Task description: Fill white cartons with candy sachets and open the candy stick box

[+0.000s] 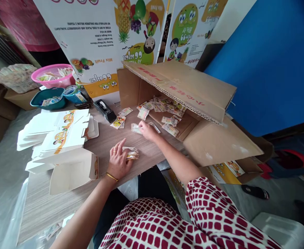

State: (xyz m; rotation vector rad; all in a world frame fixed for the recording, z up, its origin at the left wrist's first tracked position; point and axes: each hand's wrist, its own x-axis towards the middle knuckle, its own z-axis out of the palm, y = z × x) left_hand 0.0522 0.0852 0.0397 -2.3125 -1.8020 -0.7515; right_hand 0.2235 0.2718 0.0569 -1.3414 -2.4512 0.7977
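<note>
Our left hand (118, 160) lies half open on the wood-grain table (146, 155), fingers spread, with a gold ring and a gold bangle showing. It is against a small bunch of crinkled sachets (131, 153) just beside it, though we cannot tell whether it grips them. Our right hand (147, 130) is nearly closed, pinching a single sachet (136, 128) just ahead of the left hand.

Beyond our right hand, more printed sachets (164, 107) lie scattered across the table and inside a low brown carton (179, 86), whose red print we cannot read. Left of our hands sit a stack of flat white cartons (56, 135) and a black tape dispenser (104, 110). Farther left are a teal basket (47, 98) and a pink basket (52, 75).

Ahead of us stand printed display boards (97, 38) reading "Mix Fruit" above pictured pineapple and grapes. Their upside-down small print includes "NOT SUITABLE FOR CHILDREN BELOW 3 YEARS" and "MADE IN P.R.C."
</note>
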